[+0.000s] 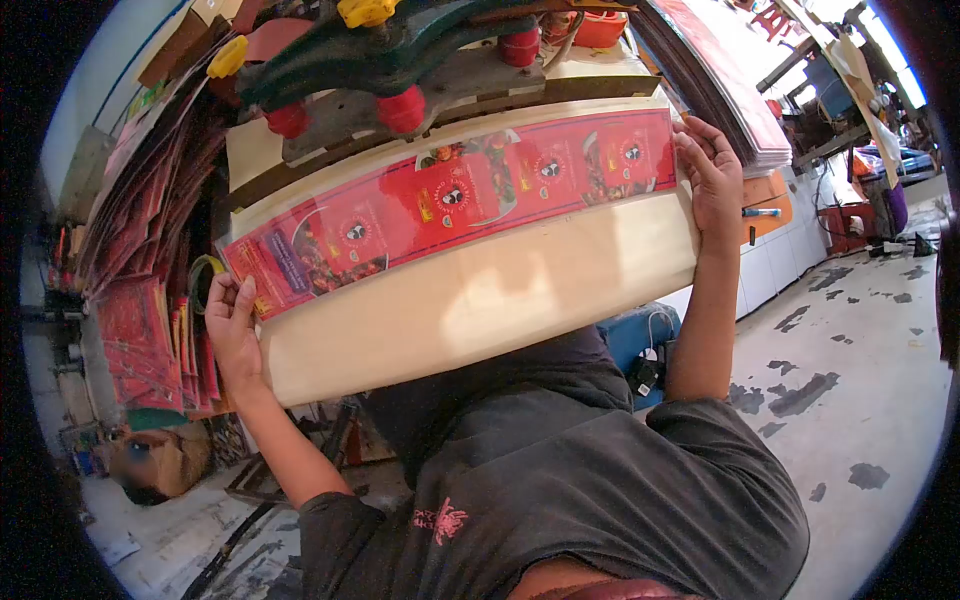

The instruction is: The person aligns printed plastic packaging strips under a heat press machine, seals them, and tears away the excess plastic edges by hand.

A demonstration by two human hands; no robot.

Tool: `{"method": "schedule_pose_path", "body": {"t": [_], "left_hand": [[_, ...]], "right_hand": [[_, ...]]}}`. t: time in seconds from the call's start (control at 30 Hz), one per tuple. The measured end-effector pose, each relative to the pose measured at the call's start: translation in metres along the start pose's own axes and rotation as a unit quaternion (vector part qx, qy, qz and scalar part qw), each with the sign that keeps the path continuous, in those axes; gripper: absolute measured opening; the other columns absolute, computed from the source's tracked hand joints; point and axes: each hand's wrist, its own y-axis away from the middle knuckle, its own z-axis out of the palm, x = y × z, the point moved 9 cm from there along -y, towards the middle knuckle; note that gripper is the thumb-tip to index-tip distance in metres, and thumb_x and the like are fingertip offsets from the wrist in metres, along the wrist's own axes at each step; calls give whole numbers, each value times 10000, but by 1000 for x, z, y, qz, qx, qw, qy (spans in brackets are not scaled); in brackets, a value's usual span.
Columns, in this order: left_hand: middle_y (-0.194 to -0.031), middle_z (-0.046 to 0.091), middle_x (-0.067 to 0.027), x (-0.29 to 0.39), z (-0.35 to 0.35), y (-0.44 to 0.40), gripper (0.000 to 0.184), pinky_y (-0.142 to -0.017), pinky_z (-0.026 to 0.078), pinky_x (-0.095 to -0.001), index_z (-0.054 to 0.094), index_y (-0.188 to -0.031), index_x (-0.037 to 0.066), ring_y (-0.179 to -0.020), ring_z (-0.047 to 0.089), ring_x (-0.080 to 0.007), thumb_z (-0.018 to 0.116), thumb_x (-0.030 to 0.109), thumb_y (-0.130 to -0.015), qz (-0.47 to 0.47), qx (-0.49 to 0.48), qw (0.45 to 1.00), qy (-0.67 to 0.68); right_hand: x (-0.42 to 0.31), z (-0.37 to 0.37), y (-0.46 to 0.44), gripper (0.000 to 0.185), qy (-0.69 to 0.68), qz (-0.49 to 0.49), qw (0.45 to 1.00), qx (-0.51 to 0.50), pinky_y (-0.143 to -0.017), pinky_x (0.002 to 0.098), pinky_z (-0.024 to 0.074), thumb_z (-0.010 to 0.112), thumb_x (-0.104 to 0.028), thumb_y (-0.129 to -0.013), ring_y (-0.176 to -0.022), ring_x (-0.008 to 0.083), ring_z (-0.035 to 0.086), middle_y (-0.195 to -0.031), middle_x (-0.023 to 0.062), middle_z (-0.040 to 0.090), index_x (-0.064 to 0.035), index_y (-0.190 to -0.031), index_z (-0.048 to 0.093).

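Note:
A long red printed sheet [400, 215] with food pictures and round logos lies across a cream-coloured board [500, 290], below a dark green machine [400, 55] with red knobs. My left hand [235, 325] pinches the sheet's left end at its lower corner. At the right end, my right hand [712, 170] has its fingers bent around the sheet's edge near its upper corner. The sheet is stretched between both hands, slightly slanted, its right end higher in view.
Stacks of red printed sheets [140, 260] stand at the left, beside a roll of yellowish tape [205, 275]. Another sheet stack [740, 110] is at the upper right, near a blue pen [762, 212]. A blue object [630, 345] is under the board.

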Motion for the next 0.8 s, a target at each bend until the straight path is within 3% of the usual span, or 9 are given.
{"method": "schedule_pose_path", "body": {"t": [0.13, 0.2, 0.3, 0.4, 0.5, 0.57, 0.6, 0.67, 0.8], "left_hand": [[-886, 648, 57, 19, 21, 8, 163, -699, 419, -182, 600, -1097, 64, -795, 576, -22, 690, 144, -987, 30, 35, 998, -32], [-873, 643, 68, 21, 26, 8, 173, -665, 401, -172, 600, -1105, 66, -772, 566, -7, 684, 171, -995, 13, 53, 997, -57], [-830, 619, 76, 26, 31, 11, 232, -622, 381, -170, 599, -1127, 53, -720, 524, 10, 665, 243, -1012, 0, 89, 986, -139], [-796, 595, 76, 24, 25, 11, 326, -617, 376, -172, 613, -1195, 20, -681, 486, 5, 659, 287, -1015, -31, 131, 959, -249], [-754, 550, 83, 38, 38, 5, 420, -605, 358, -180, 631, -1278, -9, -651, 444, -11, 648, 320, -1018, 108, 90, 934, -328], [-841, 639, 18, 40, 41, 6, 446, -693, 430, -208, 627, -1345, -9, -736, 543, -56, 634, 303, -1026, 46, 102, 908, -403], [-841, 639, 18, 39, 40, 3, 446, -693, 430, -208, 627, -1345, -9, -736, 543, -56, 634, 303, -1026, 47, 101, 908, -403], [-1047, 724, -93, 41, 44, 0, 448, -845, 483, -263, 631, -1357, 4, -915, 630, -123, 619, 313, -1033, 84, 65, 916, -388], [-1258, 700, -161, 43, 46, -6, 440, -957, 472, -292, 636, -1357, 15, -1078, 638, -157, 601, 318, -1041, 36, 51, 895, -442]], "right_hand": [[7, -5, -3, 300, 146, -4, 989, 16, -841, 239, 533, 673, -104, -986, -950, 115, 672, -1052, 97, 721, 36, -1244, 611], [-3, 11, 0, 246, 305, -93, 948, 0, -726, 211, 490, 655, -125, -1003, -808, 54, 610, -889, 17, 684, 1, -1215, 648], [-11, 20, 7, 227, 343, -94, 935, -1, -677, 242, 475, 676, -146, -964, -709, 64, 575, -764, 14, 648, -21, -1153, 684], [-13, 26, 10, 220, 313, -97, 945, -5, -675, 244, 472, 678, -128, -958, -718, 62, 569, -777, 9, 635, -19, -1149, 692], [-18, 32, 14, 218, 326, -95, 940, -11, -686, 266, 487, 681, -124, -949, -721, 93, 592, -813, 52, 658, -30, -1144, 704], [-18, 37, 14, 219, 360, -96, 928, -14, -696, 286, 500, 684, -131, -944, -725, 123, 615, -842, 84, 677, -40, -1141, 715], [-22, 42, 15, 220, 411, -138, 901, -9, -710, 315, 512, 687, -150, -942, -743, 172, 640, -882, 120, 687, -57, -1137, 728], [-21, 45, 13, 235, 481, -163, 861, -12, -752, 397, 533, 670, -257, -959, -811, 309, 687, -961, 176, 691, -128, -1133, 762], [-17, 47, 6, 269, 557, -154, 816, -14, -757, 426, 529, 648, -335, -970, -830, 320, 691, -922, 155, 689, -158, -1134, 766]]}}
